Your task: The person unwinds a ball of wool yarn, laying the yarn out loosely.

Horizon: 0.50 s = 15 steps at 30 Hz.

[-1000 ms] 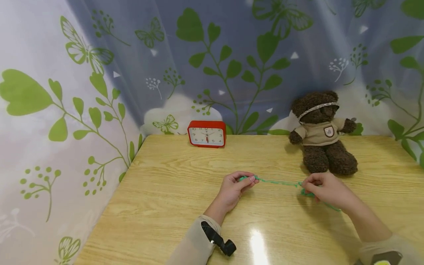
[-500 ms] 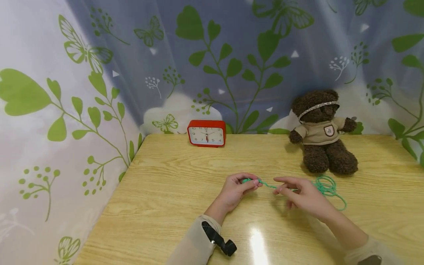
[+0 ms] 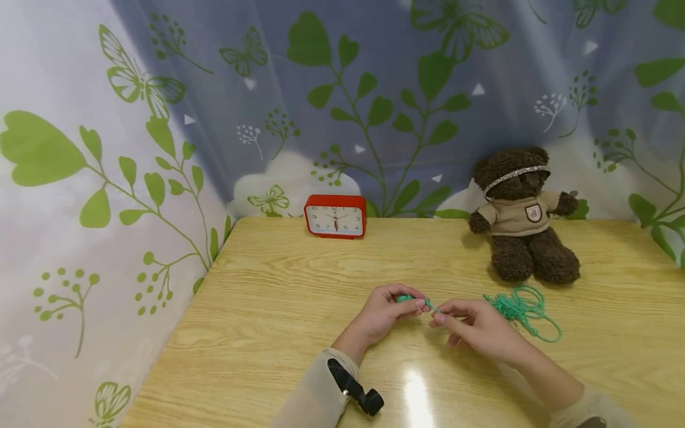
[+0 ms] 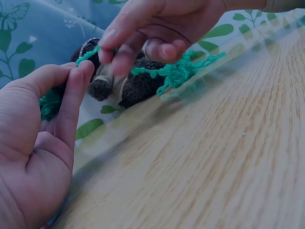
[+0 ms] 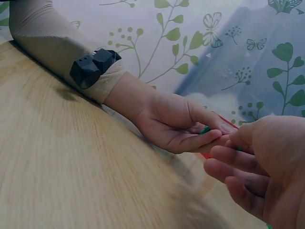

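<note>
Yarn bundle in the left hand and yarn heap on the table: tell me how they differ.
The yarn bundle is gripped and partly hidden by the left hand; the yarn heap lies on the table. The visible part of the bundle looks compact, while the heap spreads out in loose loops. Both are green.

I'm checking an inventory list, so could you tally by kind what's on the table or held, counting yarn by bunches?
Red clock: 1
Toy bear: 1
Green yarn bunches: 2, one loose on the table, one held in the left hand
Total: 4
</note>
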Tool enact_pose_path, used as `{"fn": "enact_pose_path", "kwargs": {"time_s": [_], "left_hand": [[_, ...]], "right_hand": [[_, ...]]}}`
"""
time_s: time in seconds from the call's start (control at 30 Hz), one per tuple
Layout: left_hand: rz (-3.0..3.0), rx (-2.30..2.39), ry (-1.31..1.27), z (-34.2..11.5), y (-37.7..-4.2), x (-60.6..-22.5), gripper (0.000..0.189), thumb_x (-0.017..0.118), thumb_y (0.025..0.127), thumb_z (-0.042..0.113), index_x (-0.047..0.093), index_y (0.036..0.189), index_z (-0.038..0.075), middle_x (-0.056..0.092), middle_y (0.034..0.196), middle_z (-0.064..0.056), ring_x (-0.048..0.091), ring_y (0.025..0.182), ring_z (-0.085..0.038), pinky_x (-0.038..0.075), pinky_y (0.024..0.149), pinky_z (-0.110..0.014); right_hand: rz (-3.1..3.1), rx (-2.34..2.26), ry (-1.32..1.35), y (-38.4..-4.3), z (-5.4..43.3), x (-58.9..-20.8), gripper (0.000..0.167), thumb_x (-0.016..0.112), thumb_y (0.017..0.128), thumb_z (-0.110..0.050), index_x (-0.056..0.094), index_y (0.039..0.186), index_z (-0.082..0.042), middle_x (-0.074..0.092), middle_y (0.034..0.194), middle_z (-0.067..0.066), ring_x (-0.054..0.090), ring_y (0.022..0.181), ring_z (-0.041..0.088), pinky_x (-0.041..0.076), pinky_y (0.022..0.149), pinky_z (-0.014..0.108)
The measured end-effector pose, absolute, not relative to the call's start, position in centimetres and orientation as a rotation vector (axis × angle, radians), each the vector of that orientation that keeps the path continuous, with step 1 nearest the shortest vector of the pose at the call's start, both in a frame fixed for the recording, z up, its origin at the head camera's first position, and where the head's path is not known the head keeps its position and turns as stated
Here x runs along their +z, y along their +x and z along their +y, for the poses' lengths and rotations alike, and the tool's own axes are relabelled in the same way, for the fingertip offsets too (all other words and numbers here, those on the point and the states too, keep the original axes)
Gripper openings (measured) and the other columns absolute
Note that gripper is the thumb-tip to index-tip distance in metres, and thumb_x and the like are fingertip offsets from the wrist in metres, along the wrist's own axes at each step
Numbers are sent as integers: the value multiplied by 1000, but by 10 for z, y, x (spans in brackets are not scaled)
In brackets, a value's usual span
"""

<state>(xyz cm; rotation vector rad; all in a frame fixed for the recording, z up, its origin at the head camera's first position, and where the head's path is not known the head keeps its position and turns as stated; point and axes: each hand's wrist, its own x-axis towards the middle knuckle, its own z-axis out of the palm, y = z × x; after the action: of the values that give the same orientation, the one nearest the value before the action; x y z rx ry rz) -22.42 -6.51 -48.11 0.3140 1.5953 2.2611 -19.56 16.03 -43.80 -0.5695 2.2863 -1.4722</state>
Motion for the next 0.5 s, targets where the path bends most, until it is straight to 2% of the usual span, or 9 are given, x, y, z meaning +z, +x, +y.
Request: {"fn": "enact_pose_path", "kwargs": {"time_s": [0.23, 0.4, 0.5], "left_hand": [[1638, 2278, 275, -66, -227, -481, 23, 65, 94, -2, 63, 113, -15, 73, 94, -2, 73, 88, -11, 61, 84, -21], [1612, 2304, 259, -67, -227, -483, 19, 64, 94, -4, 65, 110, -14, 73, 91, -3, 74, 88, -11, 60, 84, -20], [1598, 2301, 257, -66, -227, -482, 19, 64, 94, -4, 65, 110, -13, 73, 91, -3, 74, 88, -11, 60, 83, -19]], "right_hand": [[2392, -1565, -545, -196, 170, -427, 34, 55, 104, -30, 66, 114, 1, 72, 98, 8, 66, 66, 20, 54, 53, 33], [2439, -1660, -562, -198, 180, -419, 30, 53, 105, -25, 67, 110, 1, 69, 90, -5, 63, 63, 20, 49, 48, 33], [2468, -1707, -535, -198, 187, -415, 29, 53, 105, -23, 67, 107, 2, 68, 88, -7, 61, 61, 20, 49, 48, 33]]}}
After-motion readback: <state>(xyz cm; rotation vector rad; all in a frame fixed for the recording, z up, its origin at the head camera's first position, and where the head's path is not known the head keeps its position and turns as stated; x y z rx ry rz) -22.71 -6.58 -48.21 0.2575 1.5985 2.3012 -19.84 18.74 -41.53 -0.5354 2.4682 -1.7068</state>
